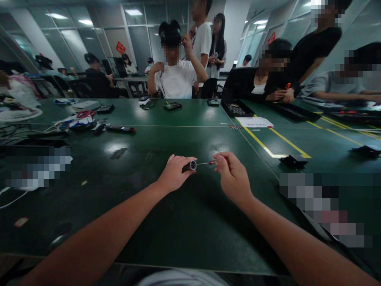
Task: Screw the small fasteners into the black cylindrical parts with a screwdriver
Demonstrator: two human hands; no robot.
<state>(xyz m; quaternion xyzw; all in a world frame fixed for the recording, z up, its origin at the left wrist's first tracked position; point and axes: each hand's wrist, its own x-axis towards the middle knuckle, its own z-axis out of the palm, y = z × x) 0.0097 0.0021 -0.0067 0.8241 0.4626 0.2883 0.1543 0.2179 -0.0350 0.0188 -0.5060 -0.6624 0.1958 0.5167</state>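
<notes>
Bare green tabletop (166, 238) lies open toward the near edge. Cables (50, 129) and tools crowd its left; a black bracket (293, 161) obstructs the right.

We stretch both bare forearms forward and inward: the left forearm (98, 226) slants up from the lower left, the right forearm (300, 244) from the lower right. Our left hand (175, 171) shows its back, its thumb and index finger reaching rightward in a pinch, the thumb lower. Our right hand (234, 176) faces it, a little apart, with fingers curled inward and thumb pressed toward them in a closed pinch. We keep both wrists nearly straight, and the two hands sit at about the same height.
</notes>
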